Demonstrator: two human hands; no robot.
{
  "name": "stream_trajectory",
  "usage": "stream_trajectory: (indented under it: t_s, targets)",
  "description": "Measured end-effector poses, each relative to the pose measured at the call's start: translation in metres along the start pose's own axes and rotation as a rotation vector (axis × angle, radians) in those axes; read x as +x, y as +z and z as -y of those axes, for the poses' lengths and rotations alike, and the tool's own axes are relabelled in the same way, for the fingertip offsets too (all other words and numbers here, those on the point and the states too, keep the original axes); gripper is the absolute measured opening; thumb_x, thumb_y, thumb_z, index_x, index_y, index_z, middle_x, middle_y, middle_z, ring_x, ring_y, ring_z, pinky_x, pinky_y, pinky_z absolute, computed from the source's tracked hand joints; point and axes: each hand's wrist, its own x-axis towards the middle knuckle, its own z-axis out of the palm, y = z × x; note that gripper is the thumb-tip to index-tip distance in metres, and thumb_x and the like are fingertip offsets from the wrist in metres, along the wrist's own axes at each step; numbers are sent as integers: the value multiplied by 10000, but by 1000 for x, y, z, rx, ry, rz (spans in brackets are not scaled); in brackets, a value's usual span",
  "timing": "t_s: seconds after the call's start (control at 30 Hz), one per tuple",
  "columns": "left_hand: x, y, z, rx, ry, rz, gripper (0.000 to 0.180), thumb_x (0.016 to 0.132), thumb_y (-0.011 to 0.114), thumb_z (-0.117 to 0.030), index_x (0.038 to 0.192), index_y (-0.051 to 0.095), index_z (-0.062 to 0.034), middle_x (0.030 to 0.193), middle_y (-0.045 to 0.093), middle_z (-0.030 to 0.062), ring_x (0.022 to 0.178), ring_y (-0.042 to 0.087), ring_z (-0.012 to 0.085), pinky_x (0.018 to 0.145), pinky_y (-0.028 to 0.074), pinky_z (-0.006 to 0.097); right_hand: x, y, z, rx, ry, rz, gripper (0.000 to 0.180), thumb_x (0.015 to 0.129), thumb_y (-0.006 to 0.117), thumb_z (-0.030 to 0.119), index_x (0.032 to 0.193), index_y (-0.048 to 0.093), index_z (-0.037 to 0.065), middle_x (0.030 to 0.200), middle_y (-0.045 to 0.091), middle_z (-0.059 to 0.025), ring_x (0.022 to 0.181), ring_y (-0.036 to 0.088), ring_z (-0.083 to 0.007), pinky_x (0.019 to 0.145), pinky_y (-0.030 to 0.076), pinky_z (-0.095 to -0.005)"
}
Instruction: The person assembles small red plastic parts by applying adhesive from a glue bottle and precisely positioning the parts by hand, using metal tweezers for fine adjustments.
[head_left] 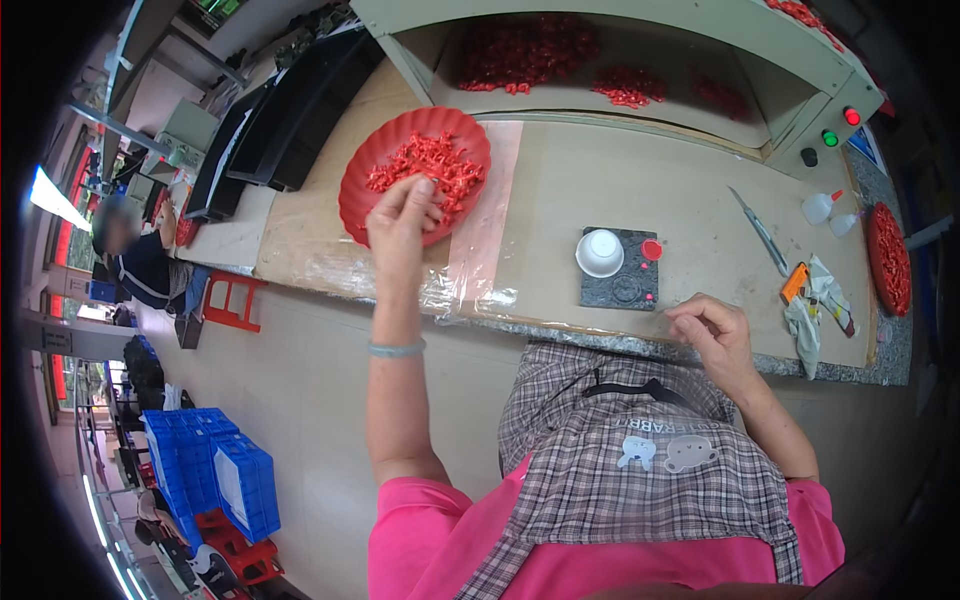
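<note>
My left hand (405, 212) is over a scalloped red plate (358, 185), thumb and fingers pinched together. Under and beyond its fingertips lies a heap of small glossy red pieces (425, 158); whatever the pinch holds is hidden. At the table's front edge my right hand (712, 335) is closed, thumb against curled fingers, and I cannot make out what is in it. Just left of that hand is a dark square stone block (630, 270). A white round cup (600, 252) sits on its left part, and a small red cap (652, 249) on its right.
A metal tweezer-like tool (762, 235) lies to the right, near an orange-handled cutter (795, 283) and a crumpled cloth (805, 330). Small white bottles (820, 207) stand beside another red plate (876, 260). A box-like cabinet (790, 140) at the back holds red pieces. Another person (140, 255) sits far left.
</note>
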Motion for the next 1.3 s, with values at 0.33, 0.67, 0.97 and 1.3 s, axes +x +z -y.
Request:
stream_trajectory:
  t_s: [0.33,0.67,0.97,1.3]
  targets:
    - [20,88,-40,668,632,162,291,811,673,-100,1084,642,-6,1166,608,164,1118,536,344,985,414,418,22,-29,-2,-53,-5,-83,107,901,608,65,936,681,-5,795,666,-69,687,619,-111,615,487,-240]
    - [125,215,11,880,628,302,236,788,666,-127,1005,690,-38,1087,625,172,1060,558,340,902,470,432,150,-45,-4,-327,-101,-93,149,870,632,96,981,658,0,868,675,-111,725,630,-190,673,504,-309]
    - [183,255,30,966,558,207,414,748,629,-78,1160,633,-119,1231,540,158,1162,501,362,904,500,429,274,-49,-55,-769,-273,-304,136,843,640,92,956,610,23,897,614,-131,843,629,-325,732,518,-425]
    - [199,279,46,1227,643,271,409,784,567,-127,1190,612,-115,1365,433,144,1238,434,381,981,434,479,301,-52,-72,-963,-335,-241,112,808,628,37,892,554,39,867,608,-148,828,628,-360,684,526,-466]
